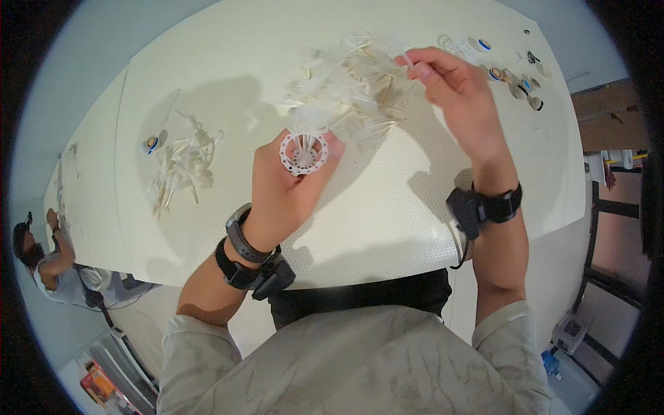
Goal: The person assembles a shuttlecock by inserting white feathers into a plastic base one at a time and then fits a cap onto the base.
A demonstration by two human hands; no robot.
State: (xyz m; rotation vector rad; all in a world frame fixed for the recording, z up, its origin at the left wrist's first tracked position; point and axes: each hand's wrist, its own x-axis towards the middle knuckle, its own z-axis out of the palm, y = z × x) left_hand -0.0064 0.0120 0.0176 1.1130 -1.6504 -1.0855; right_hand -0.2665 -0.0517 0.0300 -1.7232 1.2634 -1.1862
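Observation:
My left hand [280, 187] is wrapped round a white round holder [304, 170] with a ring of small holes along its rim. Several thin pale shafts show inside its opening; how deep they go is hidden. My right hand [463, 93] is raised at the pile's right side, thumb and fingers pinching a thin white feather [409, 62]. Beyond my left hand and between both hands spreads a loose pile of white feathers [346, 86] with pale quills.
A smaller heap of feathers [183, 166] lies on the white table [373, 235] at left, beside a blue-rimmed round piece [150, 144]. Several small round pieces [526, 84] are scattered at far right. Another person [52, 259] sits at the far left edge. A dark-framed rack [615, 207] stands at right.

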